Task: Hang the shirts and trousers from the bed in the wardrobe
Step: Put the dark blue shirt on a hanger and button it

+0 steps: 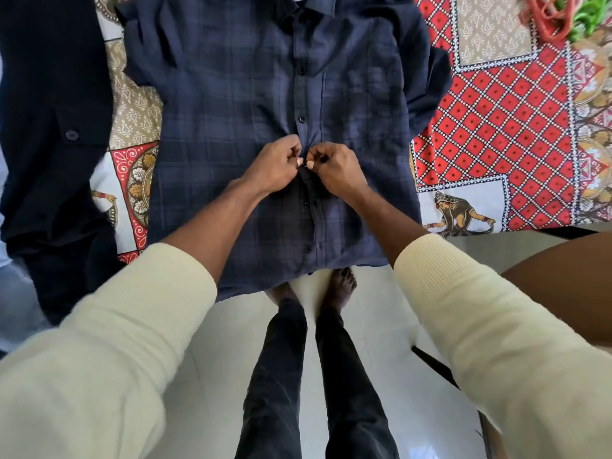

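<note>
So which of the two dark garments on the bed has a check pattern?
The blue shirt lying buttons-up in the middle, which both hands pinch at its button strip. The navy garment at the left edge is plain, with no checks.

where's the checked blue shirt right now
In the head view the checked blue shirt lies centre frame on the patterned bedspread, hem over the bed's edge, right of a dark navy garment.

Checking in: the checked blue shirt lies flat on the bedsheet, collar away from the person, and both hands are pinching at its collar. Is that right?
Not quite. The head view shows the left hand and right hand pinching the button placket about halfway down the checked blue shirt, not at the collar. The rest holds: it lies flat on the bedsheet, collar away from the person.
</note>
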Demonstrator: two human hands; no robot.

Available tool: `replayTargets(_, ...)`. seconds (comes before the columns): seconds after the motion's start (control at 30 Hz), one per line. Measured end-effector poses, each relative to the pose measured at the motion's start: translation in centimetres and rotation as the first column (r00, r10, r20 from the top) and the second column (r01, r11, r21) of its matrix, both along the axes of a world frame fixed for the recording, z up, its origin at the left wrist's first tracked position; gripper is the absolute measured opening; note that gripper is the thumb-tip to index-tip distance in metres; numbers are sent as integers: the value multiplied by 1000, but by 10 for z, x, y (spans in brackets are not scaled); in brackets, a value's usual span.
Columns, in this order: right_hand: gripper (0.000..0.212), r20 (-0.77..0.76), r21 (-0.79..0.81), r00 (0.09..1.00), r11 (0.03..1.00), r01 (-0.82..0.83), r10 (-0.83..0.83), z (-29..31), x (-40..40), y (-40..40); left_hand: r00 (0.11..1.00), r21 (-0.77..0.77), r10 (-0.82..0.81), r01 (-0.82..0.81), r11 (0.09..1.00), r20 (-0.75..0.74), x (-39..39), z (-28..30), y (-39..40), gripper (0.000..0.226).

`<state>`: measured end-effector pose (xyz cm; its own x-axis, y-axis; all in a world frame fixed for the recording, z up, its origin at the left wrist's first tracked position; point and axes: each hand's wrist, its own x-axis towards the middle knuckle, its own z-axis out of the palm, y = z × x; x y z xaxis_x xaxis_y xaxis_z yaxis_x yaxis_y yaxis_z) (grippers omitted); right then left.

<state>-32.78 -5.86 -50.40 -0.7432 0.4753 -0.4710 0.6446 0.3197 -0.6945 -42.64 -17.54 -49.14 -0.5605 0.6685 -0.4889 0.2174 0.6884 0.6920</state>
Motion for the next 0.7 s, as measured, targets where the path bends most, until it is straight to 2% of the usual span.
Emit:
replayTargets(0.07,14,0,27,994,994,106,-106,-5,1,-7,978,-34,-112,108,994,-175,-3,4,1,6)
replayTargets(0.13,24,0,-9,954,954,298,-298,-7,1,-13,938,-81,-96,73,994,-332,5,6,5,12)
replayTargets(0.2,29,6,-91,871,868,489,-491,-4,5,-19,917,-53,19,-44,998,-398,19,4,1,20)
replayTargets(0.27,20,8,-141,800,791,595,-600,4,18,-29,896,64,279,-274,960,-345,35,0,-12,18)
replayTargets(0.33,10,2,-97,821,817,569,-571,14,40,-45,822,140,521,-502,853,-230,53,-1,-30,13)
replayTargets(0.37,17,3,-50,854,853,519,-520,18,52,-55,796,145,586,-569,810,-154,65,-2,-39,12)
replayTargets(0.47,35,25,136,957,949,284,-290,20,82,-84,783,70,617,-622,780,80,105,0,-63,8)
replayTargets(0.53,31,17,237,982,955,178,-187,17,89,-94,801,36,586,-593,804,122,122,-2,-72,17)
replayTargets(0.63,17,7,265,972,937,226,-236,17,84,-91,795,43,594,-602,797,120,127,-3,-67,16)
replayTargets(0.7,17,24,313,977,930,194,-212,17,79,-87,763,35,635,-643,765,120,123,0,-57,14)
